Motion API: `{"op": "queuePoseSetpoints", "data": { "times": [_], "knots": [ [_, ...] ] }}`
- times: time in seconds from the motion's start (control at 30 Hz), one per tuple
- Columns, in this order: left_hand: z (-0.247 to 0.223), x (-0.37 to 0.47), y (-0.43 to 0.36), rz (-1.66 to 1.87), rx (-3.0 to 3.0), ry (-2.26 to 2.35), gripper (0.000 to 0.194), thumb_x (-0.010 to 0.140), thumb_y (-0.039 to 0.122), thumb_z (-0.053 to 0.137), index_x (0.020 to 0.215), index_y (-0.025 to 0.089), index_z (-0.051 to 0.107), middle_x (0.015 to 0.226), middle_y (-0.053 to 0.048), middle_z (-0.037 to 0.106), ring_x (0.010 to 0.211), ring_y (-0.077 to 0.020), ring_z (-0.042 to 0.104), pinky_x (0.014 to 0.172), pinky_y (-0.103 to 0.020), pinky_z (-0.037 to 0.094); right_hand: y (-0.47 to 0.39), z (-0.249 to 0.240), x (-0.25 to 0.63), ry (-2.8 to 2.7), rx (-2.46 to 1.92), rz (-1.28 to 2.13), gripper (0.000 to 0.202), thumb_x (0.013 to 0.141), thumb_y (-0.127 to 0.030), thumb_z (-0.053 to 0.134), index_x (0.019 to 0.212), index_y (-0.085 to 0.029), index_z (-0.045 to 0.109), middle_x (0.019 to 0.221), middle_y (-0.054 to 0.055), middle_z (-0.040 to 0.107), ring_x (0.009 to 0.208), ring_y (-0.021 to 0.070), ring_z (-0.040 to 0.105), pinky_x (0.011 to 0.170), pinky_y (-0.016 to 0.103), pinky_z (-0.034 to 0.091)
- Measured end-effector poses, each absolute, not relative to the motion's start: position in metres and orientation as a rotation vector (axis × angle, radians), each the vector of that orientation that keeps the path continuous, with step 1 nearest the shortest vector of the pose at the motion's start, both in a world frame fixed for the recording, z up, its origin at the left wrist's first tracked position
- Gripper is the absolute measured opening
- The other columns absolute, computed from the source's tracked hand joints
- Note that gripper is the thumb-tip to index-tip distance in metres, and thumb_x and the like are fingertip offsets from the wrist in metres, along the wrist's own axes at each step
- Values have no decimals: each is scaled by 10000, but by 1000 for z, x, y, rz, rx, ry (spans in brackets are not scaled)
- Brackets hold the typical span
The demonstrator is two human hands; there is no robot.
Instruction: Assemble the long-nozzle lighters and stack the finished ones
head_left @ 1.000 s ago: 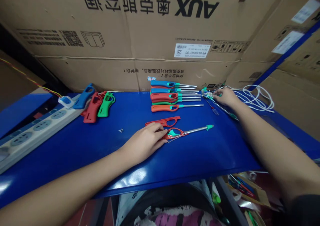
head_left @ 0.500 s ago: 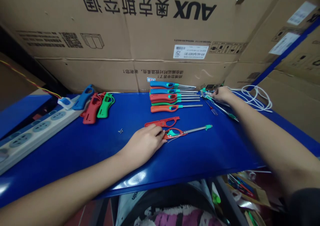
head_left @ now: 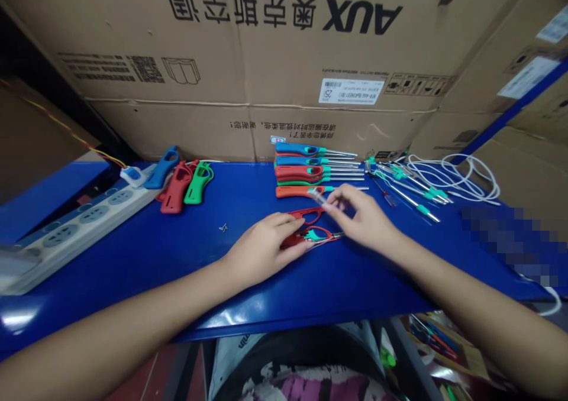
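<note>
An opened gas lighter with a red-orange handle shell and green inner parts lies on the blue table. My left hand is closed on its handle end, with fingers partly hiding it. Just behind it rests the loose other half-shell, also red. My right hand pinches a small, clear, blurred piece above the half-shell; its exact kind does not show. The lighter's metal tube is mostly hidden behind my right hand. Beyond is a stack of long-necked lighters in blue, red, green and orange.
At right lie several metal lighter tubes, a screwdriver and a coiled white cable. Small screws sit left of my left hand. Coloured handle shells lean by a power strip. A cardboard wall stands behind.
My right hand has come back left from the pile of tubes, carrying the small clear piece to above the opened lighter. My left hand stays on the lighter's handle. The view has shifted slightly.
</note>
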State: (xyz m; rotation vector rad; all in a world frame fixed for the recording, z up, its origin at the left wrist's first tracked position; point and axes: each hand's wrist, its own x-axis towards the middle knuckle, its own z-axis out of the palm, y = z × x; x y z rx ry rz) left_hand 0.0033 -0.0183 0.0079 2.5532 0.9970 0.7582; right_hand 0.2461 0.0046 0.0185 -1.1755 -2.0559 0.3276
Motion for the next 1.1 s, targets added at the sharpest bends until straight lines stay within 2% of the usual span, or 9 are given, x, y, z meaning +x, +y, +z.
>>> {"op": "queuePoseSetpoints", "data": {
  "times": [0.07,0.2,0.3,0.43,0.67,0.73,0.8,0.93,1.1],
  "knots": [
    [8,5,-16,909,2287,959,346,963,382,621,1215,157,696,1181,-98,719,1052,-220,685,932,-334,547,-7,11,229,-2107,-1082,413,99,948,-304,577,910,-213,573,855,43,634,749,173,570,702,320,462],
    [7,12,-17,1039,1942,920,208,965,307,614,973,168,768,1018,-60,762,931,-180,706,851,-277,545,-14,3,220,-2207,-924,335,98,955,-288,604,923,-211,552,881,39,642,820,179,587,788,346,412],
    [5,14,-19,1094,1796,920,164,919,295,669,951,157,752,968,-54,755,866,-167,697,784,-255,543,-14,5,225,-2331,-858,301,117,967,-315,607,927,-209,575,897,41,661,858,186,585,802,352,370],
    [4,13,-18,1060,1691,900,206,962,347,602,926,157,672,850,-17,688,770,-131,639,746,-241,513,-13,12,235,-2553,-782,427,177,913,-380,686,960,-218,631,991,50,659,953,199,589,857,355,371],
    [4,10,-18,917,1692,926,380,1059,422,362,787,191,490,682,29,523,629,-114,491,646,-252,413,-11,10,242,-2554,-796,584,101,963,-280,618,909,-210,668,997,41,666,949,169,623,874,339,391],
    [2,10,-18,898,1677,924,383,1063,432,333,782,200,452,650,40,468,596,-115,442,616,-257,388,-9,9,242,-2476,-826,658,106,957,-284,622,900,-204,661,961,39,674,882,160,620,833,322,419],
    [1,10,-17,887,1676,945,384,1063,444,325,789,203,443,634,50,412,575,-113,388,587,-257,352,-7,7,242,-2360,-905,743,134,949,-304,622,877,-196,654,862,25,662,720,131,577,705,282,432],
    [1,9,-16,861,1755,1036,391,1062,452,333,805,194,477,667,46,400,595,-109,360,578,-254,312,-1,1,241,-2056,-1134,919,249,898,-424,664,843,-182,651,588,-40,543,484,85,411,481,236,312],
    [9,10,-17,818,1905,1065,418,1053,486,339,771,196,444,672,47,428,626,-111,406,621,-251,333,4,0,241,-1731,-1204,1237,376,780,-522,768,832,-174,636,566,-36,603,384,62,427,379,210,304]
  ]
}}
